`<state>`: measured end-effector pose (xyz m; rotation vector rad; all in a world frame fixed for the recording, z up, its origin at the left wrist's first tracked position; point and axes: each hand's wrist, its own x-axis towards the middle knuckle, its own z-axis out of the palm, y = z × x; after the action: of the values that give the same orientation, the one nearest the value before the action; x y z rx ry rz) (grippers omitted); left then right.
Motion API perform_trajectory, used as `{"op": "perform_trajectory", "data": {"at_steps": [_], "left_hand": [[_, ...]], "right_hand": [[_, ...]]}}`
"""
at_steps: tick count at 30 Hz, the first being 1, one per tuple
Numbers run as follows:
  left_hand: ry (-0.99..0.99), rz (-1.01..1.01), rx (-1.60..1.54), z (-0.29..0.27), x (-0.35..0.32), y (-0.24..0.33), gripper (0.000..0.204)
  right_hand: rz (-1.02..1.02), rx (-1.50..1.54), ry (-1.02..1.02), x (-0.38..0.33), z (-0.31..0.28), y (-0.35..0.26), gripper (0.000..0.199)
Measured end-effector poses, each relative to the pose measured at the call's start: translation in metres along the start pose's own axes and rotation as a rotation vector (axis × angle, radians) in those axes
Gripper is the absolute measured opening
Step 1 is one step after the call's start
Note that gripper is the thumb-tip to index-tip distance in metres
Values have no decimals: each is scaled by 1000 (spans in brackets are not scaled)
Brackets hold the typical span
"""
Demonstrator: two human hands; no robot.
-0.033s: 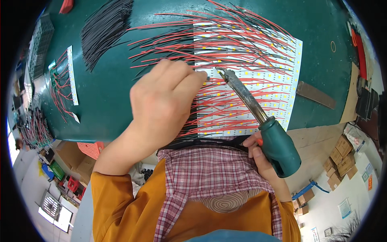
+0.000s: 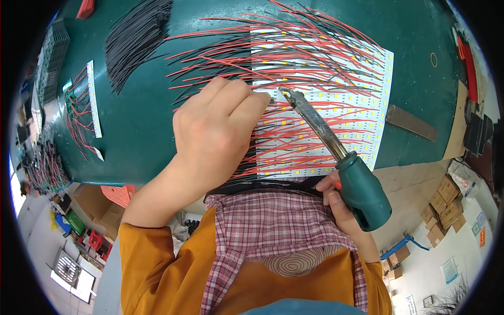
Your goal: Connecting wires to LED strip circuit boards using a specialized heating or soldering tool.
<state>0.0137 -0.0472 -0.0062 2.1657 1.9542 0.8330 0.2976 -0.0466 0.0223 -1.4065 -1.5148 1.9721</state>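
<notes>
My left hand (image 2: 220, 131) rests on the green mat (image 2: 142, 126), fingers curled down and pinching a thin wire (image 2: 261, 108) at the left edge of the white LED strips (image 2: 362, 68). My right hand (image 2: 336, 197) grips a soldering iron by its green handle (image 2: 362, 191). The iron's metal tip (image 2: 286, 93) touches the strip edge right beside my left fingertips. Many red and black wires (image 2: 315, 47) fan out across the strips.
A bundle of loose black wires (image 2: 134, 37) lies at the upper left. A narrow strip with red leads (image 2: 92, 100) sits at the far left. A flat metal bar (image 2: 412, 123) lies to the right. Cardboard boxes (image 2: 446, 205) stand on the floor.
</notes>
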Motion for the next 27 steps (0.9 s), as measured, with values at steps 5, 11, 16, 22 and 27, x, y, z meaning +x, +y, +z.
{"op": "perform_trajectory", "data": {"at_steps": [5, 11, 16, 22, 27], "left_hand": [[46, 52, 22, 7, 0, -4, 20], [-6, 29, 36, 1, 2, 4, 23], [43, 133, 138, 7, 0, -1, 24], [4, 126, 182, 5, 0, 2, 24], [0, 123, 186, 6, 0, 1, 22]], "right_hand": [[-74, -130, 36, -5, 2, 10, 22], [-77, -206, 66, -8, 2, 17, 20], [-152, -597, -118, 0, -9, 10, 21], [-107, -118, -6, -2, -6, 9, 30], [-117, -169, -46, -3, -10, 11, 35]]}}
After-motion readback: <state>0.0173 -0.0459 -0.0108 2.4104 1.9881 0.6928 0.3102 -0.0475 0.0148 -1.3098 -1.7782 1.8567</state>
